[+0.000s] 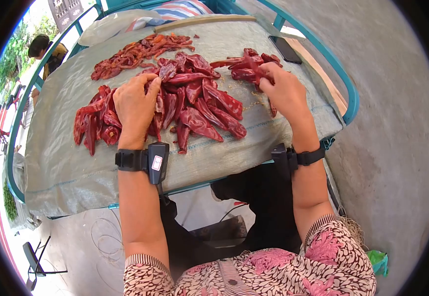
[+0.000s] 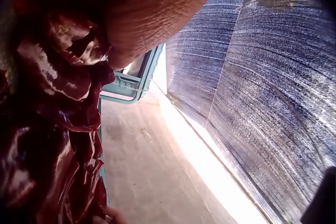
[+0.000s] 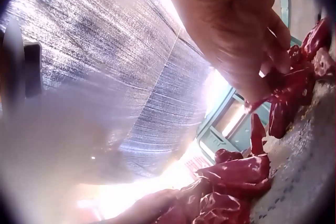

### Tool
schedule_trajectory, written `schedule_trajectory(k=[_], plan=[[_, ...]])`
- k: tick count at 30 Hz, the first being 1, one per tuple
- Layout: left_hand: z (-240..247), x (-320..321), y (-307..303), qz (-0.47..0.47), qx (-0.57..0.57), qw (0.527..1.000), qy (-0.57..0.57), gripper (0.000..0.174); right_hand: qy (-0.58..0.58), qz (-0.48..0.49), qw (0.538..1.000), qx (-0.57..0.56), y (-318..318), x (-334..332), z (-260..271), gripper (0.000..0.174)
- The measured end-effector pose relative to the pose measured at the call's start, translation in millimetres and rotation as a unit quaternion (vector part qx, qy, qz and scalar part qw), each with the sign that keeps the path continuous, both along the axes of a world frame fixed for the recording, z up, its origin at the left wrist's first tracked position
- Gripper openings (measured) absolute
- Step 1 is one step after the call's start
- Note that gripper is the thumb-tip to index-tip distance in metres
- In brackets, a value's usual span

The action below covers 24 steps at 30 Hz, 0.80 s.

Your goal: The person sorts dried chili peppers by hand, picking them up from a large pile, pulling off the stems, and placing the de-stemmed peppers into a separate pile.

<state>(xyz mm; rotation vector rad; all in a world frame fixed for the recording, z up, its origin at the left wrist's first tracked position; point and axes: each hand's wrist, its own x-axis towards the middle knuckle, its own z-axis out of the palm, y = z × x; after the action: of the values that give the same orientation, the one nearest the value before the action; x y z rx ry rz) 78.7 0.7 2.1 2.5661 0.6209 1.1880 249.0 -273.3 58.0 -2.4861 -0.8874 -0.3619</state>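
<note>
Wrinkled, glossy red peppers (image 1: 202, 123) lie heaped in the middle of a woven sheet. My left hand (image 1: 135, 106) is at the left part of this heap, fingers curled and thumb tip close to the index finger, pinching a red pepper (image 1: 159, 111). In the left wrist view the thumb (image 2: 152, 19) lies against shiny red peppers (image 2: 58, 77); the other fingertips are hidden. On the right, my right hand (image 1: 286, 91) is over a smaller pile of peppers (image 1: 244, 74), its thumb and fingers pinching a red pepper (image 3: 273, 85).
A strip of more shrivelled, orange-red peppers (image 1: 135, 54) lies at the back. The woven sheet (image 1: 56, 143) covers a cart bed with teal rails (image 1: 350, 98). A phone (image 1: 286, 49) lies at the back right. Pale seeds are scattered near the right pile. Another person (image 1: 54, 56) is beyond the left rail.
</note>
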Motion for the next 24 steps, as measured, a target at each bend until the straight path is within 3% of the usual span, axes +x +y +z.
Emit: schedule_trajectory(k=[4, 13, 16, 19, 22, 24], plan=[[0, 0, 0, 0.003, 0.007, 1.0, 0.002, 0.025, 0.032, -0.065, 0.997, 0.006, -2, 7, -1, 0.036], [-1, 1, 0, 0.001, 0.005, 1.0, 0.003, 0.024, -0.055, -0.108, 0.992, 0.045, -12, 30, -22, 0.028], [0, 1, 0, 0.002, 0.011, 1.0, -0.004, 0.023, 0.011, -0.138, 0.983, 0.119, -8, 22, -5, 0.024], [-1, 1, 0, -0.001, 0.01, 1.0, -0.01, 0.023, -0.013, -0.135, 0.976, 0.173, -4, 23, -7, 0.023], [0, 1, -1, 0.002, 0.01, 1.0, -0.012, 0.023, -0.245, -0.081, 0.951, 0.169, 7, 33, -18, 0.018], [0, 0, -1, 0.004, 0.013, 1.0, -0.006, 0.024, -0.24, 0.018, 0.957, 0.161, 18, 33, -22, 0.015]])
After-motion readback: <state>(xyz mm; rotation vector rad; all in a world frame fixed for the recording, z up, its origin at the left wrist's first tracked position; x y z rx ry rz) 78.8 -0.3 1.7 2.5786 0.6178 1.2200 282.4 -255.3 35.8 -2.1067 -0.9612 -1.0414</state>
